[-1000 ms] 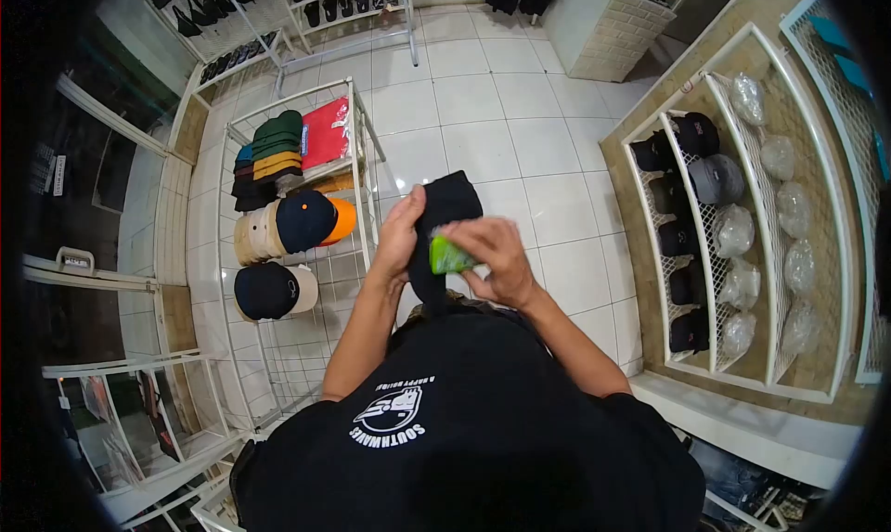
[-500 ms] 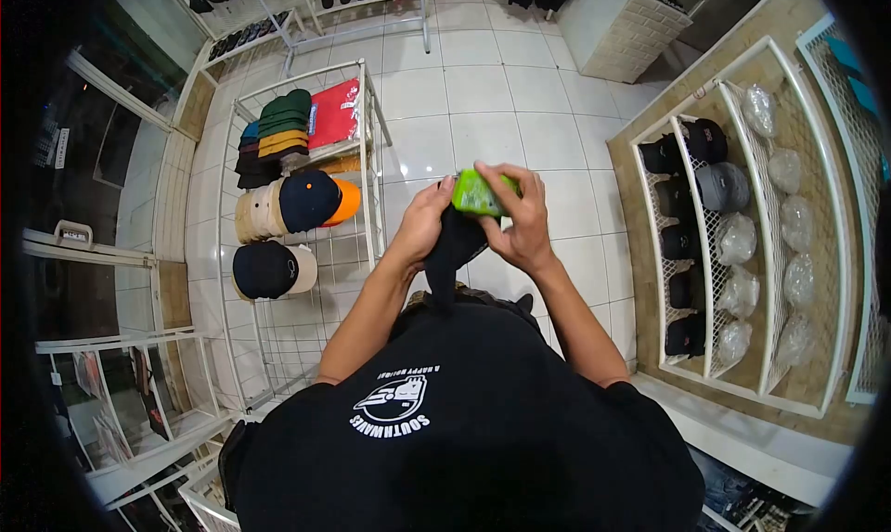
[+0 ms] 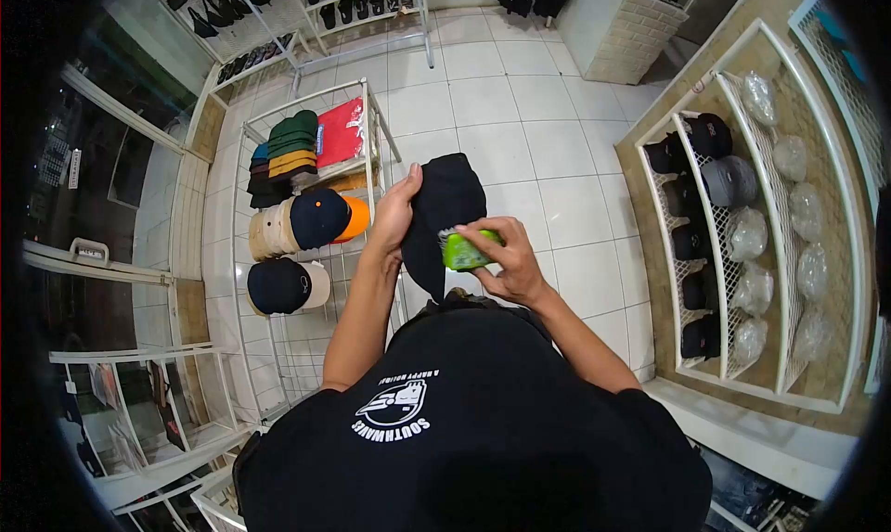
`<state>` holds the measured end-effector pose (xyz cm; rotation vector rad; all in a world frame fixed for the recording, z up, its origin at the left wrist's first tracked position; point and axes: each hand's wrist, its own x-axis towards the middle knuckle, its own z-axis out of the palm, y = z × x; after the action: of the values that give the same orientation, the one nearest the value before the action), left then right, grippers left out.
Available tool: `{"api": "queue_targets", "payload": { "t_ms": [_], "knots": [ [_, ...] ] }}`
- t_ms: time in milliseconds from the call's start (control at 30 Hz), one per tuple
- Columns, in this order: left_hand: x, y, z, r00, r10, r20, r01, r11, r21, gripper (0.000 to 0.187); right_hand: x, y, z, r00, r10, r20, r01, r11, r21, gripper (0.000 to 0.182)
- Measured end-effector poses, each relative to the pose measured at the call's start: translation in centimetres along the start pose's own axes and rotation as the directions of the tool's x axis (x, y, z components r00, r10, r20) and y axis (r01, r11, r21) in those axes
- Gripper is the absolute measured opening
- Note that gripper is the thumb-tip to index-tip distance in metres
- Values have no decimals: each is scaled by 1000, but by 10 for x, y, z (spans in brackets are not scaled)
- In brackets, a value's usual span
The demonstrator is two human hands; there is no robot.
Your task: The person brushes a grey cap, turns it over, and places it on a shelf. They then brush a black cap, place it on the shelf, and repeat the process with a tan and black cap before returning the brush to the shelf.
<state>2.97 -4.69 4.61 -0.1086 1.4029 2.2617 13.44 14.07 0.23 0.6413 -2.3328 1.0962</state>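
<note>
A black cap (image 3: pixel 449 193) is held up in front of my body, its brim pointing down toward me. My left hand (image 3: pixel 393 212) grips the cap along its left side, with the thumb up near the crown. My right hand (image 3: pixel 509 261) is closed round a bright green brush (image 3: pixel 469 251) with pale bristles. The bristle side lies against the lower right part of the cap, by the brim. My fingers cover part of the brush's right end.
To the left, a white wire rack (image 3: pixel 243 175) carries stacked caps (image 3: pixel 320 218), folded beanies (image 3: pixel 293 142) and a red packet (image 3: pixel 341 129). On the right, a wall shelf (image 3: pixel 715 254) holds dark caps and plastic-wrapped ones. A brick-patterned counter (image 3: pixel 631 40) stands at the back.
The cap has been raised and turned, so more of its crown shows. My right hand has brought the green brush down from the top to near the brim.
</note>
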Motion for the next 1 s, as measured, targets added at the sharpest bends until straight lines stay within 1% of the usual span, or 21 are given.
{"api": "queue_targets", "payload": {
  "t_ms": [33,67,100,167,233,267,300,333,367,400,500,533,567,600,633,700,800,833,900,967,1000],
  "knots": [
    [-6,2,7,1000,-2,-26,2,1000,-5,46,-6,4,-1,997,75,-13,-75,996,46,72],
    [-4,-3,6,999,-9,-33,9,1000,-4,46,-7,14,-3,988,109,-106,-110,994,0,70],
    [0,-12,4,997,-75,22,75,997,-7,46,0,21,-7,970,138,-200,-150,988,-45,68],
    [0,-22,11,986,-147,81,148,989,-3,45,29,18,-20,885,357,-300,-334,934,128,66],
    [1,-26,24,981,-181,73,181,983,12,44,29,20,-21,905,279,-321,-263,960,93,68],
    [6,-30,28,991,-131,40,133,991,-29,42,13,24,-21,957,101,-273,-128,989,-80,71],
    [14,-35,29,995,-96,31,97,995,-32,40,-4,28,-21,992,18,-125,-29,995,-92,74],
    [20,-37,30,994,-108,8,108,994,-8,40,-13,26,-26,999,1,-46,-4,999,-54,74],
    [23,-40,33,992,-124,-20,124,992,14,40,-19,25,-33,999,-13,34,14,1000,-11,74],
    [23,-42,42,992,-121,-20,122,993,11,40,-15,31,-45,999,-15,39,18,998,-66,74],
    [21,-54,71,987,-144,77,147,989,-28,42,15,57,-68,946,204,-252,-230,970,-77,75],
    [29,-59,76,991,-118,58,118,993,14,42,19,60,-76,936,252,-246,-266,963,-28,77],
    [36,-61,84,995,-87,44,84,995,59,43,12,63,-83,935,246,-254,-262,965,-31,77],
    [33,-50,103,997,-80,6,80,995,59,44,-2,65,-86,981,123,-151,-134,989,-67,78],
    [39,-53,110,999,-51,19,51,998,-44,45,-17,65,-90,999,-4,-37,1,996,-90,79],
    [49,-62,121,999,-40,36,39,999,21,46,-42,73,-107,999,0,40,-1,1000,4,80],
    [53,-86,149,993,-108,48,109,994,-18,47,-36,109,-142,963,121,-242,-152,982,-112,77],
    [52,-90,158,992,-116,52,116,993,-11,47,-24,105,-155,914,242,-324,-265,964,-28,76],
    [52,-92,176,985,-111,134,123,989,-79,48,-20,103,-168,890,287,-355,-289,956,50,77],
    [56,-99,191,988,-87,127,99,991,-90,48,-50,109,-168,982,25,-189,-45,994,-101,78],
    [58,-102,197,992,-55,112,67,992,-110,48,-60,101,-178,998,-12,-70,8,998,-61,78]
  ]
}}
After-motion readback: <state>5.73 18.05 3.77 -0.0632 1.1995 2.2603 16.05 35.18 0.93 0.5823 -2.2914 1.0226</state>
